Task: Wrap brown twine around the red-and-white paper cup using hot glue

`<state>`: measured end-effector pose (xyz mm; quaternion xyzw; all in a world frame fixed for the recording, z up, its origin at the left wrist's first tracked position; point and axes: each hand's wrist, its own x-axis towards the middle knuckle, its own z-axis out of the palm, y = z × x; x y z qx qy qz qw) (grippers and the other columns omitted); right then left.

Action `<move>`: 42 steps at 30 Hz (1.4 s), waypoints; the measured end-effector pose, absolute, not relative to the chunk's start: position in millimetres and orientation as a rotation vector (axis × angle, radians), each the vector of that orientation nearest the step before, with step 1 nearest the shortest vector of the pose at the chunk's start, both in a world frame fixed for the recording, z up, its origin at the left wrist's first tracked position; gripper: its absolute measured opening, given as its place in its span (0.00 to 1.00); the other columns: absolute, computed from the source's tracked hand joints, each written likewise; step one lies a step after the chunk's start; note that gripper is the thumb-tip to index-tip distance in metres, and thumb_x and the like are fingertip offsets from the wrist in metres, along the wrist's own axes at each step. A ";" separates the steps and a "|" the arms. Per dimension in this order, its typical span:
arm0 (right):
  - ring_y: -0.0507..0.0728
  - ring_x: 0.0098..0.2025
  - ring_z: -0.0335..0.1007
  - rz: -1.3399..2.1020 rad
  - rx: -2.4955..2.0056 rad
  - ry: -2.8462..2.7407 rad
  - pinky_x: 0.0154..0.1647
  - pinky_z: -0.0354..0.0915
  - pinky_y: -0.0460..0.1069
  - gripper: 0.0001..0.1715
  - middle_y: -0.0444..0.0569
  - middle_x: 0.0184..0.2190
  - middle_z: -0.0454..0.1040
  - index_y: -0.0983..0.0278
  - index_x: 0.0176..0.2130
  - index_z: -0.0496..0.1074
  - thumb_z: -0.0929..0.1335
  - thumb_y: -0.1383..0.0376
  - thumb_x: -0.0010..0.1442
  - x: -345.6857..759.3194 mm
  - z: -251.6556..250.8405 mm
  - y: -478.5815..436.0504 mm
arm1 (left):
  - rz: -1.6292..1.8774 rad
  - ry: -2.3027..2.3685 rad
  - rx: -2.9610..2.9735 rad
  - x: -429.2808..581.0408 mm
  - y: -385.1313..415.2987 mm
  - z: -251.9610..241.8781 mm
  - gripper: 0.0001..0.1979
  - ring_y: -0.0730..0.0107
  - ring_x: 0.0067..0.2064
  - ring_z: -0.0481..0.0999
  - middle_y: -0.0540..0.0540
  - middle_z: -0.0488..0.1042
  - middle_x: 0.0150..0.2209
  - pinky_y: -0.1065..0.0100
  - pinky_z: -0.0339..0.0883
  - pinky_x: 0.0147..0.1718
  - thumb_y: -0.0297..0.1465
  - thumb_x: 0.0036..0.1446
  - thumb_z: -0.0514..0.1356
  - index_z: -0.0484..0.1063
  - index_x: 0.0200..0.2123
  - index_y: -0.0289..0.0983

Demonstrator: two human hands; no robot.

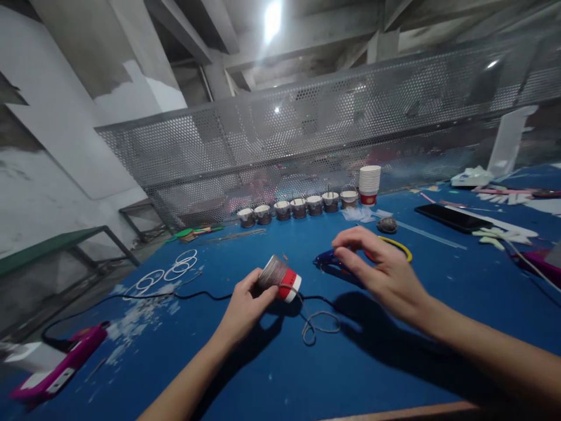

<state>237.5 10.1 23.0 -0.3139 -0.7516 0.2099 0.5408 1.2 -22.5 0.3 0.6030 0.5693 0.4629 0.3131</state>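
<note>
My left hand (245,304) is closed on a small paper cup (280,278) lying on its side, red and white at the rim and wound with grey-brown string over the rest. A loose end of string (318,327) trails from it onto the blue table (333,374). My right hand (381,269) hovers just right of the cup with fingers spread and nothing in it, above a blue glue gun (326,262) whose black cord (184,295) runs left. A red and yellow ring (401,245) lies behind that hand.
A row of several string-wrapped cups (298,208) and a stack of white cups (369,184) stand at the back by a perforated metal screen (307,146). A pink glue gun (61,362) lies front left, white rings (173,270) left, a black phone (453,217) right.
</note>
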 end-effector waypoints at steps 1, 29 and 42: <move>0.56 0.34 0.66 0.460 -0.814 -1.767 0.36 0.63 0.49 0.12 0.48 0.32 0.71 0.60 0.31 0.68 0.63 0.56 0.62 247.8 23.3 11.8 | 1.226 1.492 1.577 0.7 -21.7 -0.1 0.03 0.71 0.28 0.66 0.51 0.69 0.25 0.69 0.60 0.28 0.31 0.47 0.61 0.70 0.27 0.38; 0.52 0.23 0.61 0.997 -1.035 -1.937 0.22 0.57 0.46 0.05 0.43 0.21 0.68 0.62 0.26 0.69 0.66 0.63 0.51 247.2 -42.1 71.0 | 1.130 1.621 1.663 9.4 -11.3 -13.0 0.06 0.69 0.30 0.68 0.50 0.70 0.26 0.69 0.61 0.31 0.32 0.47 0.61 0.71 0.29 0.35; 0.49 0.22 0.57 0.957 -0.750 -2.058 0.23 0.55 0.44 0.15 0.41 0.21 0.65 0.64 0.27 0.65 0.66 0.57 0.59 244.1 -34.3 21.7 | 1.094 1.738 1.935 11.9 -8.1 -26.1 0.08 0.67 0.33 0.73 0.48 0.74 0.30 0.68 0.66 0.35 0.33 0.49 0.59 0.72 0.32 0.34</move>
